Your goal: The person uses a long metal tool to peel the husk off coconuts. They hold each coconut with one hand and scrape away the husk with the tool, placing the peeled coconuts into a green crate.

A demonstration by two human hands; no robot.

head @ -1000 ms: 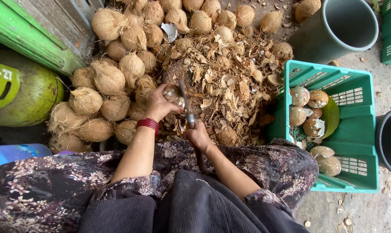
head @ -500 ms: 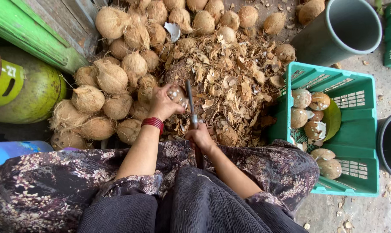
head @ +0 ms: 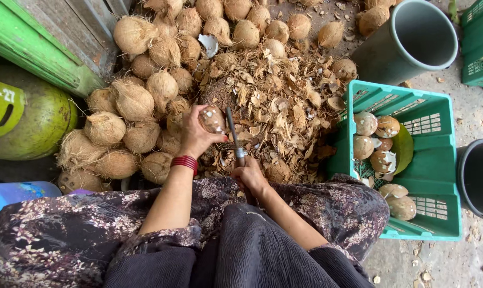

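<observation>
Coconut [head: 212, 118] gripped in left hand [head: 194, 137], right hand [head: 250, 176] clenched on knife [head: 234, 133]; green crate [head: 444, 176] just right of husk scraps [head: 279, 101].

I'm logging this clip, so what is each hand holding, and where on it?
Left hand cups a brown, partly peeled coconut from beneath. Right hand grips the metal blade tool by its lower handle end.
</observation>
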